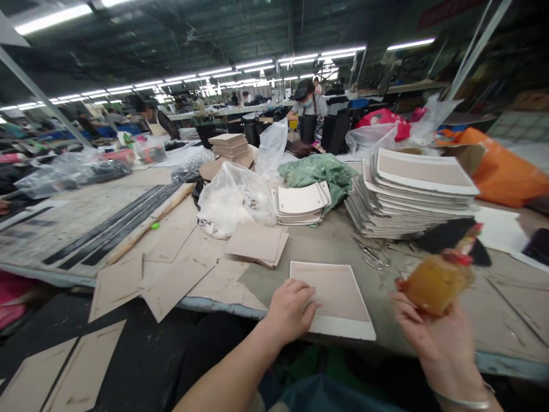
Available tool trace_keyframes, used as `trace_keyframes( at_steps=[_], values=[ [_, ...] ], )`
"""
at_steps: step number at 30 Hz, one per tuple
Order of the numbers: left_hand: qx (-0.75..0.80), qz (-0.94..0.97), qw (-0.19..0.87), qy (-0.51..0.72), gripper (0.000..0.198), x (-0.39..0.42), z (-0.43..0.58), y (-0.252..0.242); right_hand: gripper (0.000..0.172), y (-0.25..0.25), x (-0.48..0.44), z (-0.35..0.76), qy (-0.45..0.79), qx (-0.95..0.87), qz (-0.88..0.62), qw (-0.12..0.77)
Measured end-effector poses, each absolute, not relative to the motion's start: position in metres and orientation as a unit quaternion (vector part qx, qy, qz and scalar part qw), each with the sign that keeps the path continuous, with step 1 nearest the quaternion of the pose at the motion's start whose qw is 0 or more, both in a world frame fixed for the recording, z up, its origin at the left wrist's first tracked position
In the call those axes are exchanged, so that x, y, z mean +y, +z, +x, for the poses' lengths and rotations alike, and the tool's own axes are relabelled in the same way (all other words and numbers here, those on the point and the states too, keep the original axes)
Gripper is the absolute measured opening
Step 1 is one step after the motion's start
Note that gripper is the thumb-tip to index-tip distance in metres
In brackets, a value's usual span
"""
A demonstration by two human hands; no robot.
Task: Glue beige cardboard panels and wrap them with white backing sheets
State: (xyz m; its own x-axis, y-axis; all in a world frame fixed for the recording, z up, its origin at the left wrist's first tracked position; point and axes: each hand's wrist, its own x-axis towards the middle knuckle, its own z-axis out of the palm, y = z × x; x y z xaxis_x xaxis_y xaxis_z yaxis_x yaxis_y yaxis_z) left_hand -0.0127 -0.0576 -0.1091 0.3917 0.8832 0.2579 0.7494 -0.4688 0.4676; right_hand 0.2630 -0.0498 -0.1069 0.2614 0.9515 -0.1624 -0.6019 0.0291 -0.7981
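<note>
A beige board with a white strip along its near side (338, 294) lies at the table's front edge. My left hand (294, 309) rests over its left edge, fingers curled and close together on it. To the right, my right hand (441, 337) is closed around a squat glue bottle (437, 283) of amber liquid, somewhat blurred. The bottle is tilted, its red-banded nozzle pointing up and to the right. Metal scissors (372, 253) lie between the board and the bottle. Beyond my left hand sits a small pile of plain beige boards (256, 243).
A tall stack of white-edged boards (398, 200) stands behind the scissors, beside a green plastic bag (319, 171). A clear bag (234, 197) and a shorter stack (300, 203) are at the middle. Loose boards (175, 289) overhang the front edge. Other people work farther back.
</note>
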Motion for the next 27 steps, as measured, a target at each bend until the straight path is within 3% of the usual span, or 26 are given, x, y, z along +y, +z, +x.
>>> trace_keyframes(
  at_steps=[5,9,13,20,27],
  values=[
    [0.6,0.759,0.057,0.246,0.034,-0.028,-0.049,-0.097,0.033,-0.106,-0.046,0.267,0.582,-0.117,-0.407,0.694],
    [0.663,0.738,0.046,0.116,0.053,0.002,-0.079,-0.079,0.04,-0.11,-0.03,0.271,0.566,-0.195,-0.425,0.679],
    [0.675,0.734,0.068,0.017,0.05,0.03,-0.091,-0.073,0.047,-0.114,-0.013,0.279,0.508,-0.266,-0.505,0.645],
    [0.689,0.721,0.017,0.072,0.052,0.034,-0.08,-0.111,0.056,-0.117,-0.004,0.288,0.355,-0.355,-0.694,0.515],
    [0.669,0.721,0.013,0.18,0.04,0.034,-0.082,-0.121,0.056,-0.145,0.007,0.276,0.258,-0.479,-0.741,0.393]
  ],
)
